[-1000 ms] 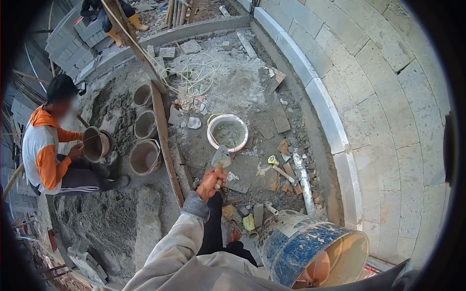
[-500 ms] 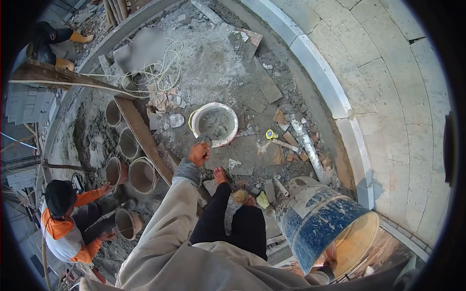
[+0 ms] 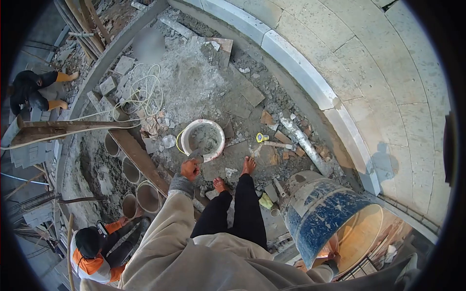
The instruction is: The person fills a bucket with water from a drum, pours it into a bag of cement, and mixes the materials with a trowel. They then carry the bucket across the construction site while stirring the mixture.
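Note:
My left hand (image 3: 190, 169) is closed on what looks like a trowel, its grey blade (image 3: 196, 155) partly showing beyond the fingers. Just past it on the ground stands a round white bucket (image 3: 222, 140) with a yellow handle, holding grey wet mortar (image 3: 205, 137). Low on the right, my right hand (image 3: 333, 257) grips the rim of a big, paint-worn blue drum (image 3: 318, 213), which is tilted with its wide mouth toward me. Part of that hand is hidden by the rim.
A plank (image 3: 141, 157) runs beside several buckets (image 3: 148, 196) on the left, where a person in orange sleeves (image 3: 90, 252) crouches. Another person (image 3: 34, 92) sits at the upper left. A coiled hose (image 3: 145, 97), a white pipe (image 3: 303, 138) and a yellow tape measure (image 3: 262, 137) lie around. Curved paving borders the right.
My right foot has stepped forward, and my view has turned. My left hand remains closed near the white bucket; my right hand stays on the drum. The crouching person's posture has shifted.

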Demonstrator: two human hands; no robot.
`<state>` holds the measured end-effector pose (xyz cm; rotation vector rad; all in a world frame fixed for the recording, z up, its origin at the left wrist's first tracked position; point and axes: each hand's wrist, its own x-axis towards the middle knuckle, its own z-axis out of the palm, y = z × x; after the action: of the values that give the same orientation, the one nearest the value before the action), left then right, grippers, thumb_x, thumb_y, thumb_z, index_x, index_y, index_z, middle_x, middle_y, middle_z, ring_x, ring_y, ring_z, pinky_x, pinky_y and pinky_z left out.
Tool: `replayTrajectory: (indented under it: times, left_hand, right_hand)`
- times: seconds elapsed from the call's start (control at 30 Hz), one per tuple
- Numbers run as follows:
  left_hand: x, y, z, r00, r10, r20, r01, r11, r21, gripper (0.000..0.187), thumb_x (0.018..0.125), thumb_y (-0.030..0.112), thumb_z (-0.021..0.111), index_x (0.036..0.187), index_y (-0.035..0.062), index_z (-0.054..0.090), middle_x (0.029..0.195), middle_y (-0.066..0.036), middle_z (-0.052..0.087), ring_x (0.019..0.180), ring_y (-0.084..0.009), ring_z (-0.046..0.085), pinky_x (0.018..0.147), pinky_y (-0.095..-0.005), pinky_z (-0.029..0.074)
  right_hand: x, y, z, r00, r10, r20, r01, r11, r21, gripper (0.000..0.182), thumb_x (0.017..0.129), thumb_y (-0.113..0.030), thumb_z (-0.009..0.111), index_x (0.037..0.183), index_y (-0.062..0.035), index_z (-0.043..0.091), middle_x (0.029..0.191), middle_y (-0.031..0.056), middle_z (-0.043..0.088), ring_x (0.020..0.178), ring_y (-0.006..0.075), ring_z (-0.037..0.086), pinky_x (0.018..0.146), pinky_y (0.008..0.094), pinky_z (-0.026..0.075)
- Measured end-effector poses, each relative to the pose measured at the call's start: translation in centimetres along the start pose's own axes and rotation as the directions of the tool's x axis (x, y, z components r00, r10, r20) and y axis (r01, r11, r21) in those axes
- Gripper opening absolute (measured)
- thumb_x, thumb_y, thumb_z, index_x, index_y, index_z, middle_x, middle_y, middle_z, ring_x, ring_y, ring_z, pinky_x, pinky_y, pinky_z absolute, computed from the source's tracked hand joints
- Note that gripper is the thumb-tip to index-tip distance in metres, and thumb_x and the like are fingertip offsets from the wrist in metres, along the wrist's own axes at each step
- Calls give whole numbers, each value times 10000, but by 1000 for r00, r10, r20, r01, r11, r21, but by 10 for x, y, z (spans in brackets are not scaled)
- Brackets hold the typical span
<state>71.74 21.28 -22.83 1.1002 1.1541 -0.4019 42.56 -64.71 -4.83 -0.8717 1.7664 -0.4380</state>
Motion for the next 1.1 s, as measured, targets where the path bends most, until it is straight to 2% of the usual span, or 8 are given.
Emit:
replayTrajectory:
  times: [0.3, 0.33, 0.4, 0.67, 0.8, 0.9, 1.0, 1.1]
  left_hand:
    - [-12, 19, 28, 996, -36, 79, 25, 990, 138, 126, 879, 136, 566, 850, 19, 603, 639, -72, 531, 485, -175, 473, 427, -318, 397]
    - [-2, 12, 24, 998, -52, 35, 46, 990, 136, 146, 889, 162, 574, 824, 32, 586, 640, -65, 526, 493, -179, 475, 430, -314, 402]
    - [-8, 15, 21, 992, -99, 73, 82, 977, 197, 118, 893, 163, 550, 906, 57, 599, 647, -56, 531, 516, -166, 488, 422, -305, 410]
    - [-63, -11, -7, 995, -80, 64, 50, 923, 381, 116, 872, 183, 539, 853, 69, 548, 635, -62, 526, 484, -170, 479, 385, -298, 379]
    - [-97, -26, -14, 988, -154, -30, 152, 884, 441, 203, 874, 135, 512, 1050, 33, 510, 806, -97, 543, 629, -178, 535, 447, -284, 392]
    - [-56, -55, -62, 986, -166, -5, 158, 929, 335, 133, 821, 163, 573, 869, 38, 570, 627, -114, 550, 464, -212, 522, 348, -346, 407]
    - [-51, -115, 4, 973, -224, -47, 219, 852, 475, 130, 820, 162, 577, 865, 41, 572, 624, -113, 550, 462, -212, 523, 347, -347, 406]
    - [-62, -182, 100, 963, -250, -97, 258, 759, 597, 126, 818, 162, 581, 862, 44, 574, 620, -111, 550, 460, -212, 523, 347, -347, 405]
  right_hand:
    - [58, 4, -38, 987, -135, 86, 145, 983, -113, 82, 877, -135, 569, 825, -73, 582, 537, -9, 450, 396, 106, 451, 347, 233, 381]
    - [-13, 2, 7, 949, -242, -201, 262, 962, 78, 79, 856, -123, 607, 890, -52, 616, 588, 1, 515, 398, 111, 437, 364, 213, 385]
    - [-37, -6, 3, 919, -311, -241, 343, 933, 106, 108, 818, -100, 649, 897, -27, 656, 792, 70, 620, 641, 182, 564, 539, 272, 492]
    - [20, -11, 9, 931, -364, 33, 363, 910, -203, 208, 824, -79, 662, 1027, -40, 638, 927, 83, 663, 778, 168, 635, 615, 295, 539]
    - [109, 15, 33, 865, -501, 37, 367, 579, -728, 350, 811, -138, 680, 1081, 53, 565, 948, 200, 673, 827, 280, 686, 672, 398, 576]
    - [134, 29, 70, 810, -576, 109, 362, 344, -867, 522, 771, -175, 699, 1132, 122, 467, 989, 285, 654, 911, 401, 667, 792, 443, 550]
    - [236, 77, 95, 849, -514, 118, 307, 300, -903, 538, 769, -180, 665, 1142, 144, 451, 1046, 290, 609, 941, 420, 643, 829, 444, 534]
    - [312, 130, 120, 761, -544, 353, 425, 6, -905, 456, 809, -121, 582, 1158, 138, 444, 1068, 269, 537, 887, 446, 627, 794, 415, 545]
